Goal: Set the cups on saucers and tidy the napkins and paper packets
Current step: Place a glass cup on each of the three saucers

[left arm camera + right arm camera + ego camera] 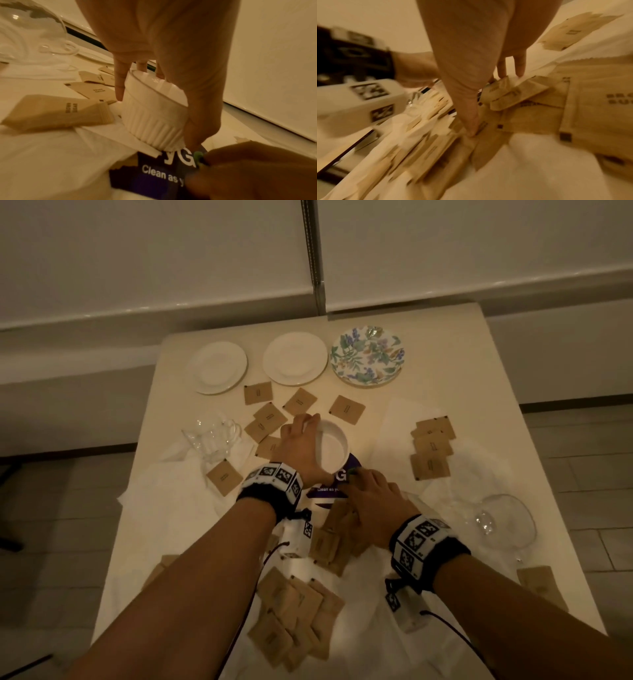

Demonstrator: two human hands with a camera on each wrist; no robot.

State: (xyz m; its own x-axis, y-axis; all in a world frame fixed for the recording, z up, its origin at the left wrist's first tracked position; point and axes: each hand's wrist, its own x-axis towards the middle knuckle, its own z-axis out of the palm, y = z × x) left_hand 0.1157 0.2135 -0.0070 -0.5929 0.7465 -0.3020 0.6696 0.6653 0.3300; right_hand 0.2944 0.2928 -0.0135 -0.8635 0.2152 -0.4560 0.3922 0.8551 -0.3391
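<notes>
White ribbed ramekin (331, 447), gripped at the rim by left hand (297, 444), tilted over a purple packet (154, 174) whose lettering only the left wrist view shows; right hand (371, 501) beside it, fingers spread pressing brown sugar packets (513, 93); 3 saucers beyond.

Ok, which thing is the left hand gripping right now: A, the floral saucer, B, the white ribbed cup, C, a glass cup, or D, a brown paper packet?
B: the left hand has its fingers and thumb wrapped round the white ribbed cup, tilting it above the purple packet, as the left wrist view shows.
</notes>
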